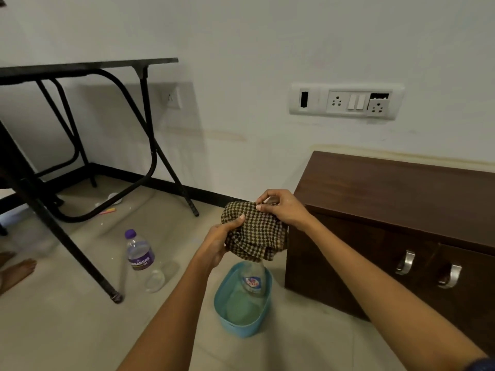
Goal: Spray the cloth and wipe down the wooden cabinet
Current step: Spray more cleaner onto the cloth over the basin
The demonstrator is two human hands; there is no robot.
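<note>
A brown-and-cream checked cloth [254, 231] is bunched up in mid-air, held by both hands. My left hand [218, 241] grips its lower left side. My right hand [282, 207] pinches its top edge. Right below the cloth a clear bottle with a blue-and-red label [251, 281] stands in a light blue tub [263, 315] on the floor; the bottle's top is hidden by the cloth. The dark wooden cabinet [388, 194] with two metal handles stands against the wall to the right, close to my right hand.
A clear water bottle with a purple cap [140, 254] stands on the floor to the left. A black folding table [88, 66] with metal legs is at the left. A person's bare foot [16, 271] shows at the far left edge. A socket panel [345, 100] is on the wall.
</note>
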